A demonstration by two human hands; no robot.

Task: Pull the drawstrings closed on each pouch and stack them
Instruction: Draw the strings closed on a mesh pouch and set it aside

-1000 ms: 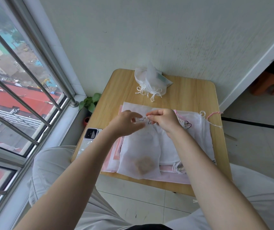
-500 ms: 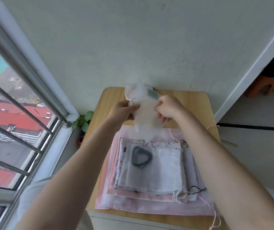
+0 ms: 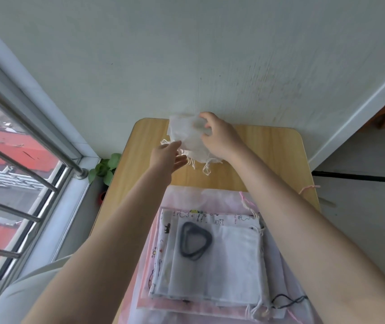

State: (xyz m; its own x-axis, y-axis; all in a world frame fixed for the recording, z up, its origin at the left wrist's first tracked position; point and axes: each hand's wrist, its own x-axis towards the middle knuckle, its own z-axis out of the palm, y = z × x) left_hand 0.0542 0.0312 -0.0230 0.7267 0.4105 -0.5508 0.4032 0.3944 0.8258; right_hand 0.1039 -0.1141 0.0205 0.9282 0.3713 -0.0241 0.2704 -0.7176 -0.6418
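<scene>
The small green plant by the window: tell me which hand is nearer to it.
Left. The left hand hovers over the table's far left part, just right of the green plant. The right hand sits farther right, resting on the white pouches.

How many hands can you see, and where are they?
2. The right hand grips the white pouches at the table's far edge. The left hand is open beside them, at their strings. None seems hidden.
</scene>
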